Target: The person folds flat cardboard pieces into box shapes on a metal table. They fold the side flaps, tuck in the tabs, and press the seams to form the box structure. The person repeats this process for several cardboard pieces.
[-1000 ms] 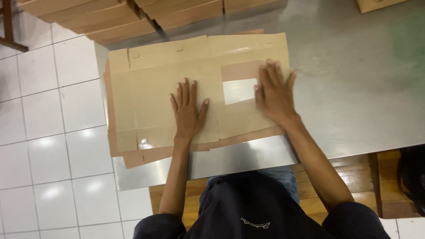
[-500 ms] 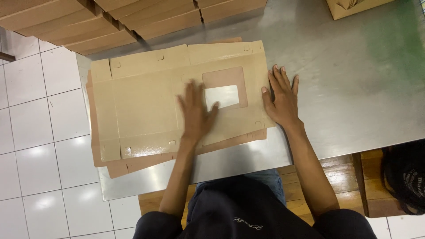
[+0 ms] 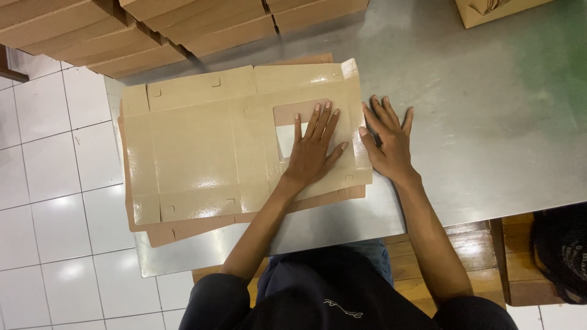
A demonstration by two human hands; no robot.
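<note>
Floor (image 3: pixel 43 183): white tiles, far left, below the tabletop edge.
Box stack (image 3: pixel 122 30): brown folded cartons piled top left along the tabletop's back edge.
Cardboard sheet (image 3: pixel 202 140): flat, unfolded box blank, glossy tan, lying on the tabletop's left part, its left edge overhanging the tabletop corner; creases and small slots visible.
Lower sheets (image 3: pixel 183 226): more flat blanks under the top one, edges peeking out at the bottom and left.
Window cutout (image 3: pixel 286 139): rectangular opening in the top sheet's right half, partly covered by the left hand.
Left hand (image 3: pixel 313 153): flat, palm down, fingers spread, pressing on the top sheet at the cutout; grips nothing.
Right hand (image 3: pixel 390 143): flat, palm down, fingers spread, on the bare tabletop just beside the sheet's right edge, thumb touching that edge; grips nothing.
Tabletop (image 3: pixel 489 122): grey metal, shiny, bare to the right.
Small box (image 3: pixel 489 9): brown carton at top right, cut off by the frame.
Dark bag (image 3: pixel 562 256): bottom right, beside a wooden bench.
</note>
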